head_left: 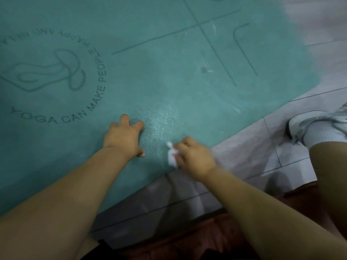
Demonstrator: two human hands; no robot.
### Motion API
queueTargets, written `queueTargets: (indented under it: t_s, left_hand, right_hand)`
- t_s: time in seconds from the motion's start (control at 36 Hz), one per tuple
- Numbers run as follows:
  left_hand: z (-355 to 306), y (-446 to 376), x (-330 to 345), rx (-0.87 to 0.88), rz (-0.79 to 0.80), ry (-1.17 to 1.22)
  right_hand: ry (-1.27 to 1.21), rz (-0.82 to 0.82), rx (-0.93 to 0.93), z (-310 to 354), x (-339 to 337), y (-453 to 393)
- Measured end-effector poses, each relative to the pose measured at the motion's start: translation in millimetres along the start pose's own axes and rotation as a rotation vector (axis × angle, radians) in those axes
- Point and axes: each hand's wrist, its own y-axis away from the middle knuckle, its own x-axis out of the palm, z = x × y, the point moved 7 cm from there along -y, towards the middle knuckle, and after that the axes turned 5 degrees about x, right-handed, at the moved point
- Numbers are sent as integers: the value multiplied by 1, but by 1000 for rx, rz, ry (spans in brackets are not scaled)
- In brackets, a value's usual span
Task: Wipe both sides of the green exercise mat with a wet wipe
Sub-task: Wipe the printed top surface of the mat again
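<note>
The green exercise mat (169, 59) lies flat on the floor and fills most of the view, printed side up with a round logo and guide lines. My left hand (124, 136) presses on the mat near its near edge, fingers spread. Just to its right, my right hand (193, 156) grips a crumpled white wet wipe (171, 156) against the mat, close to the edge. A damp, shiny patch shows on the mat between and beyond the two hands.
Grey floor tiles (253, 147) border the mat on the right and near side. My right foot in a white sock and grey shoe (317, 126) rests on the tiles at the right. A dark red strip (187, 239) runs along the bottom.
</note>
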Motion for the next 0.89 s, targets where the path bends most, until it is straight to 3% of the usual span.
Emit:
queueTargets:
  t_s: [0.08,0.14,0.22,0.28,0.36,0.42,0.47,0.58,0.67,0.72,0.83,0.89]
  left_hand:
    - [6,2,2,4,-24,16]
    - [10,3,3,2,-37,24]
    - [13,2,3,-23,-52,31]
    - [17,-1,3,-66,-55,30]
    - [23,-8,5,-99,-12,-6]
    - [25,-13,6,-85,18,-10]
    - [24,-16,5,-63,34,-22]
    - [24,-20,-6,-19,40,-94]
    - [30,-25,-25,20,-5,-97]
    - [38,-32,-37,37,-33,-84]
    - [62,-47,-51,-47,-76,-16]
    - [72,-53,-56,-97,-73,-18]
  right_hand:
    - [101,90,-259,24,13,7]
    - [117,25,-234,9,-1,-3]
    - [27,-231,180,-50,-46,-26]
    - [-27,-290,489,-92,-64,-32]
    - [-24,-292,664,-102,-67,-31]
    - [0,-274,560,-77,-54,-30]
    - [36,-215,318,-40,-27,-28]
    - [71,46,-140,15,10,-15]
    - [207,173,-316,17,11,-22]
    - [122,113,-179,-3,-6,-44]
    - [-4,-182,410,-73,-51,-87]
    - [6,-287,519,-85,-61,-95]
